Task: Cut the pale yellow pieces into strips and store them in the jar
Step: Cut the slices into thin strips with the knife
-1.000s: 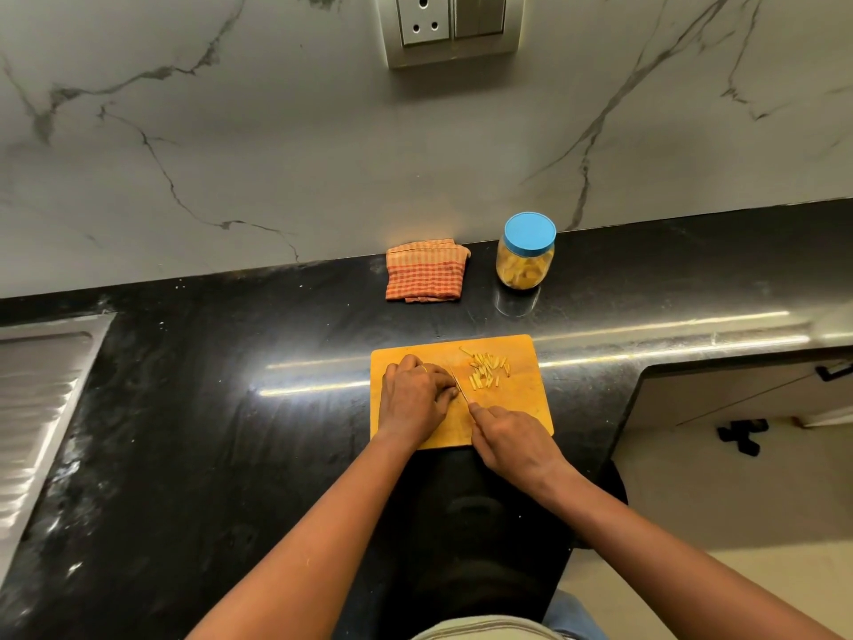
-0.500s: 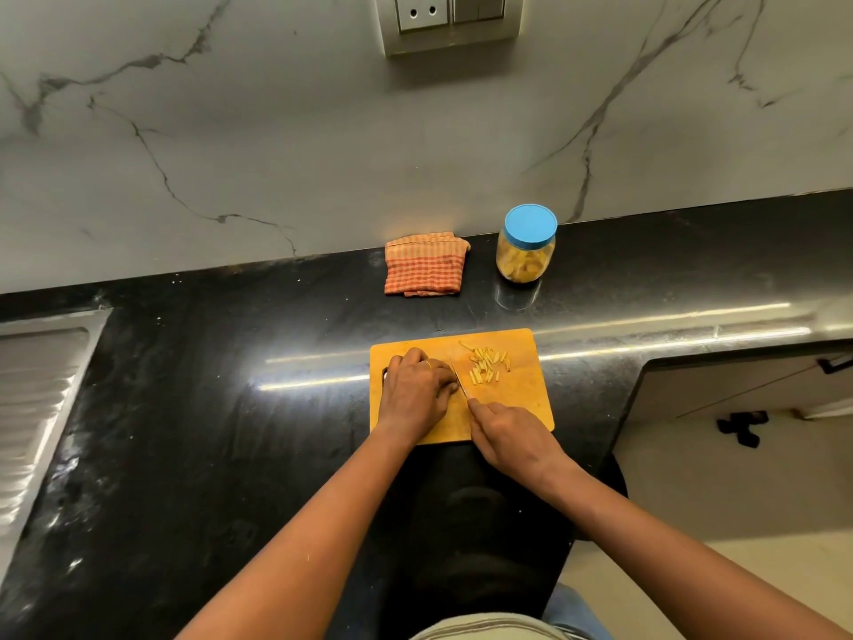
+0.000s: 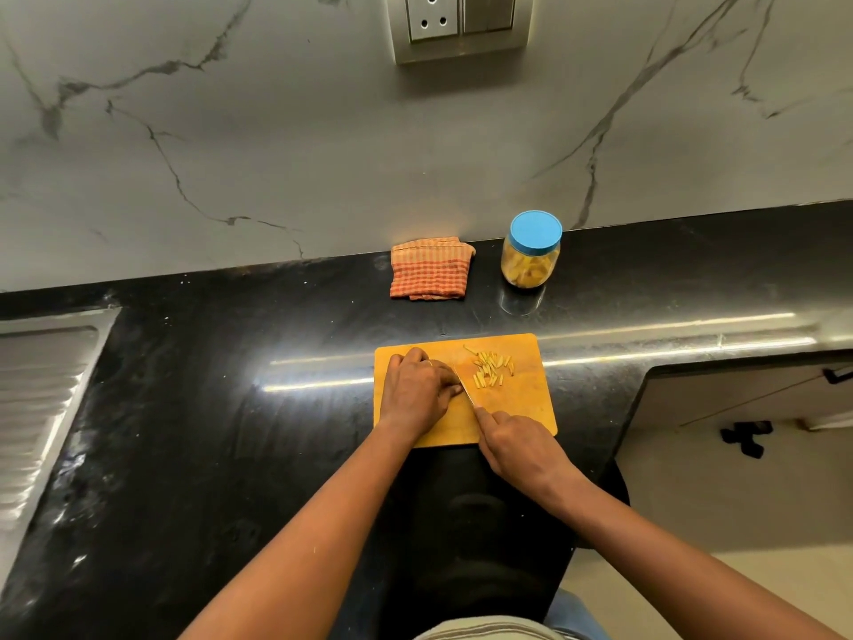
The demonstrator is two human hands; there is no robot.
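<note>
An orange cutting board point(image 3: 531, 404) lies on the black counter. A small heap of pale yellow strips point(image 3: 490, 369) sits on its far right part. My left hand point(image 3: 420, 390) is curled on the board's left half, fingertips against the knife blade point(image 3: 466, 390); whatever piece it holds down is hidden under the fingers. My right hand point(image 3: 519, 448) grips the knife handle at the board's near edge, index finger along the blade's back. A clear jar point(image 3: 531, 261) with a blue lid point(image 3: 535, 230), holding pale yellow pieces, stands behind the board near the wall.
A folded orange checked cloth point(image 3: 431, 269) lies left of the jar by the marble wall. A steel sink drainboard point(image 3: 41, 408) fills the far left. The counter edge drops at the right to a cabinet point(image 3: 738, 399) and floor. A socket plate point(image 3: 459, 25) is on the wall.
Both hands stay on the board at the same spot with the knife; the blade has shifted only slightly. The view has tilted a little.
</note>
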